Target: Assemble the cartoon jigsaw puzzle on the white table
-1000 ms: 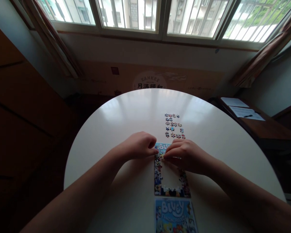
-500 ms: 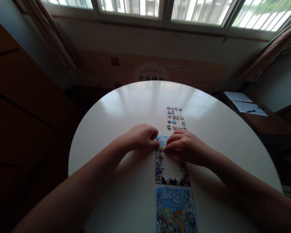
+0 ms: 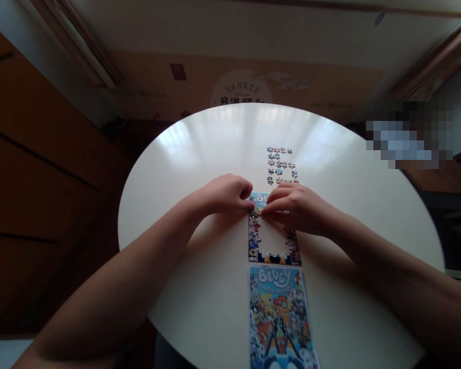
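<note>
The partly assembled jigsaw puzzle [image 3: 253, 238] lies flat on the white round table [image 3: 200, 266], right of the middle of the view. Its long axis runs away from the person, leaning very slightly, with the lettered blue strip at the far end and the dark strip at the near end. The border is joined around a bare middle.

The left hand [image 3: 230, 193] is at the puzzle's far left corner, its fingers curled in narrowly and the thumb tip on the edge. The right hand [image 3: 297, 207] reaches over the far part, thumb and forefinger narrowed toward the inner left border; whether a piece sits between them cannot be told. It hides part of the lettering and much of the far right border.

Just beside the puzzle's near end lies the printed picture sheet [image 3: 278, 312], long axis the same way, its "BLUEY" title toward the puzzle; the frame cuts off its near end. Beyond the right hand, loose pieces [image 3: 279, 172] lie in rows, the nearest partly covered by that hand; their prints are too small to make out.

Past the table, the wall banner [image 3: 241, 87] has its lower lettering hidden by the tabletop. At the right, a pixelated patch masks part of the side table [image 3: 441, 179].
</note>
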{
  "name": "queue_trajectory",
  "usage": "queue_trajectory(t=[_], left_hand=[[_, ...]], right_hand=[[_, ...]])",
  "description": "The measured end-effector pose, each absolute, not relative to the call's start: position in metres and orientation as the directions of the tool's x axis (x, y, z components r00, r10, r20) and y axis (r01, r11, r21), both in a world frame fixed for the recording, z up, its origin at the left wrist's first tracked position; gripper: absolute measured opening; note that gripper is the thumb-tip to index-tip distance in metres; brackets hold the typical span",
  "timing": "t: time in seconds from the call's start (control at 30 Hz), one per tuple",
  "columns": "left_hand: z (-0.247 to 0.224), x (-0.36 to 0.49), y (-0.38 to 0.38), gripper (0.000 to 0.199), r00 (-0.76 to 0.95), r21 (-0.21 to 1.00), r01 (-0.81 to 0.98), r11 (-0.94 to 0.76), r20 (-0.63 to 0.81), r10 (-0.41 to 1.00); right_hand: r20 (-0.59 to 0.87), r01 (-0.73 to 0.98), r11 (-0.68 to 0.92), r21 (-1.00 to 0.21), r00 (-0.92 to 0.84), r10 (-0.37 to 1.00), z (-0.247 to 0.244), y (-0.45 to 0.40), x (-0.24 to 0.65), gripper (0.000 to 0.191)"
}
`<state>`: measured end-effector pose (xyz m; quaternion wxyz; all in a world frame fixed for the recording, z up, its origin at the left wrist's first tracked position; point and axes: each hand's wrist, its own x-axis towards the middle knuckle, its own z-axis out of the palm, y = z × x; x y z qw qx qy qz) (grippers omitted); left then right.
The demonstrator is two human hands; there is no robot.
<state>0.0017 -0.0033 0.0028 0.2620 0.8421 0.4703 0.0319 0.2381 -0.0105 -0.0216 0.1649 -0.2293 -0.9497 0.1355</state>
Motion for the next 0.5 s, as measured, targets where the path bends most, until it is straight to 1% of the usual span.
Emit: queue_trajectory(t=[0.17,0.33,0.4,0.5], left_hand=[[0.001,0.001,-0.002,0.029,0.551,0.458,0.782,-0.423,-0.190,0.813],[0.001,-0.001,-0.003,0.031,0.551,0.433,0.792,-0.431,-0.203,0.809],[0.002,-0.002,-0.003,0.032,0.549,0.429,0.796,-0.427,-0.214,0.808],[0.001,-0.003,-0.001,0.031,0.547,0.450,0.793,-0.411,-0.231,0.804]], right_hand=[[0.195,0.436,0.854,-0.285,-0.846,0.497,-0.015,-0.011,0.237,0.015],[0.151,0.433,0.851,-0.297,-0.859,0.490,-0.008,-0.013,0.239,0.018],[0.186,0.432,0.846,-0.312,-0.845,0.501,-0.007,-0.011,0.243,0.022],[0.278,0.471,0.829,-0.301,-0.788,0.549,-0.005,-0.005,0.252,0.029]])
